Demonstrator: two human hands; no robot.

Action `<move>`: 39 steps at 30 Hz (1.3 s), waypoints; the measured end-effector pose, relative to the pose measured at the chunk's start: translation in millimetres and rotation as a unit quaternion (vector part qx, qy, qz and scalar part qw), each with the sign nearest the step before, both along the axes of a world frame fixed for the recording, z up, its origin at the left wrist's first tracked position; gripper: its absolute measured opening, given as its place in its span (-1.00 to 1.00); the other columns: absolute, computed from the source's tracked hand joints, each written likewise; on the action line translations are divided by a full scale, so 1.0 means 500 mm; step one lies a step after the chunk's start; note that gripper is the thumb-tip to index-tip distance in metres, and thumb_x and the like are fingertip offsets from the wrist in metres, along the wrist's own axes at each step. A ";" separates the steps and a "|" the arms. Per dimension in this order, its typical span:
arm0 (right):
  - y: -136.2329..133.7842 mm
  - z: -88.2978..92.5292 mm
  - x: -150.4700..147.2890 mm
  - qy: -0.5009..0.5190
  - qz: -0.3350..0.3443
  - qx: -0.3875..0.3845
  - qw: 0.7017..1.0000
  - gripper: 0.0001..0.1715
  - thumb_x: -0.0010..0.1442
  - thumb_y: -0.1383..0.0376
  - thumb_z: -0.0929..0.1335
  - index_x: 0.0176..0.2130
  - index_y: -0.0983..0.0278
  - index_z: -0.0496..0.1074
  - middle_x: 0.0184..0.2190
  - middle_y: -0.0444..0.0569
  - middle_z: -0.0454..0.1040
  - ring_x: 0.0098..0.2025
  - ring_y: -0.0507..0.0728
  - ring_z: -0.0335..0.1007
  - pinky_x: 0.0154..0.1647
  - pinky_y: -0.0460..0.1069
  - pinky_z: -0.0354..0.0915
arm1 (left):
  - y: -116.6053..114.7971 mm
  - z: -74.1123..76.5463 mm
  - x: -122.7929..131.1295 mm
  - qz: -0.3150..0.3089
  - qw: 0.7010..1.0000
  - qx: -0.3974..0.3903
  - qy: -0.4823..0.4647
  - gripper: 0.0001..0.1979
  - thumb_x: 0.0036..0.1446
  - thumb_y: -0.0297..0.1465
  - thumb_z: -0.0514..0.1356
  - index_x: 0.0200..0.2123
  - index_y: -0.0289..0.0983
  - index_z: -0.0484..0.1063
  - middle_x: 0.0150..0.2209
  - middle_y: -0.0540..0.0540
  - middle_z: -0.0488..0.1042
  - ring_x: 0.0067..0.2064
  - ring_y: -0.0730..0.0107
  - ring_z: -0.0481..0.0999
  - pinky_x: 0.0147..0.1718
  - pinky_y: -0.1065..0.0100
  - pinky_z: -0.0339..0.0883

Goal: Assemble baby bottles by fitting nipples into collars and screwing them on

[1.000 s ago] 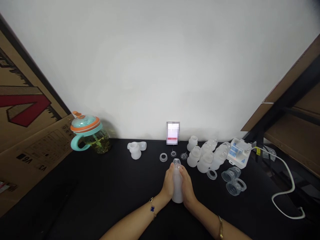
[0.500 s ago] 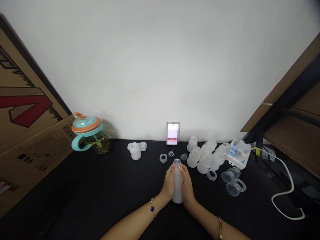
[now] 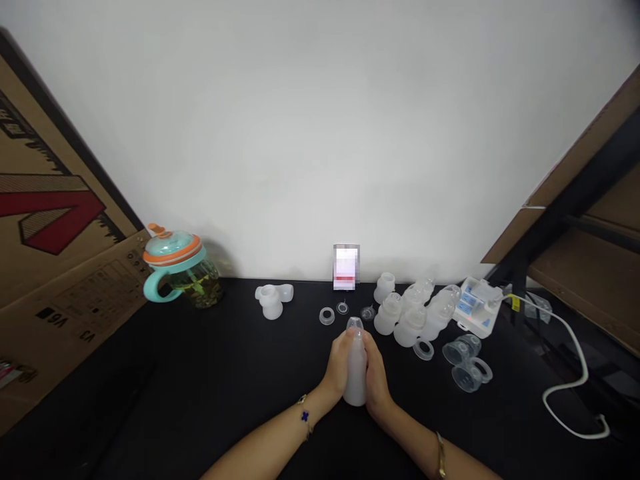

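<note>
Left hand and right hand pressed flat against opposite sides of white bottle, clasping it upright on black table, centre foreground. Palms hide most of bottle wall; clear teat and rounded base show. Behind: cluster of white bottles, outlines merging, count unclear. Loose rings and clear caps small, detail hard to read. Card at wall pixelated. Mug far left. Forearms cut off by lower edge.
</note>
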State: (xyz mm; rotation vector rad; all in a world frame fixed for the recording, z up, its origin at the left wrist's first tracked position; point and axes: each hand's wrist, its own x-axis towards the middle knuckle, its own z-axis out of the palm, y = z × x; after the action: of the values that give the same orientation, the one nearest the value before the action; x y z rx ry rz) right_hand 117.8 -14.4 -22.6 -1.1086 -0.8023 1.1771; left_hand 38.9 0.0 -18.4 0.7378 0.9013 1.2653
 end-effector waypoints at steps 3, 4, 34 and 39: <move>0.001 0.001 0.000 0.030 0.027 -0.001 0.999 -0.60 0.16 -0.08 0.40 -0.23 0.16 0.55 -0.28 -0.09 0.57 -0.25 0.18 0.45 -0.18 0.02 0.38 | 0.000 -0.001 0.000 0.008 1.000 -0.013 -0.007 -0.43 -0.05 0.13 0.31 -0.45 -0.32 0.43 -0.53 0.02 0.36 -0.48 0.46 0.28 -0.47 0.38 0.18; 0.001 0.002 0.001 0.034 0.031 -0.001 0.999 -0.60 0.16 -0.07 0.40 -0.20 0.16 0.54 -0.25 -0.09 0.57 -0.22 0.18 0.45 -0.16 0.02 0.38 | -0.001 -0.001 0.000 0.011 1.000 -0.018 -0.010 -0.43 -0.06 0.14 0.31 -0.46 -0.31 0.44 -0.53 0.02 0.36 -0.48 0.46 0.28 -0.47 0.38 0.19; 0.008 -0.016 0.003 0.036 0.021 -0.037 0.998 -0.37 0.13 -0.13 0.41 0.05 0.16 0.55 0.17 0.01 0.48 0.23 0.32 0.34 0.24 0.17 0.27 | -0.004 -0.014 -0.003 0.012 0.999 -0.005 -0.029 -0.42 0.07 0.09 0.26 -0.15 -0.33 0.57 -0.25 -0.14 0.58 -0.24 0.26 0.50 -0.18 0.26 0.35; 0.008 -0.014 0.002 0.049 0.048 -0.020 0.997 -0.43 0.18 -0.09 0.40 0.07 0.14 0.54 0.21 -0.02 0.44 0.29 0.29 0.28 0.31 0.17 0.20 | -0.005 -0.014 -0.003 0.020 1.000 -0.002 -0.006 -0.37 0.07 0.16 0.20 -0.20 -0.33 0.56 -0.41 -0.05 0.49 -0.40 0.37 0.40 -0.37 0.33 0.28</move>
State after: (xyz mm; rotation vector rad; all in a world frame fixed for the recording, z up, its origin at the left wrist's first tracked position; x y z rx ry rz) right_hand 119.1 -10.5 -29.4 -1.0460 -0.7656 1.3242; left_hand 37.3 -2.4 -25.6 0.7127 0.9128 1.3021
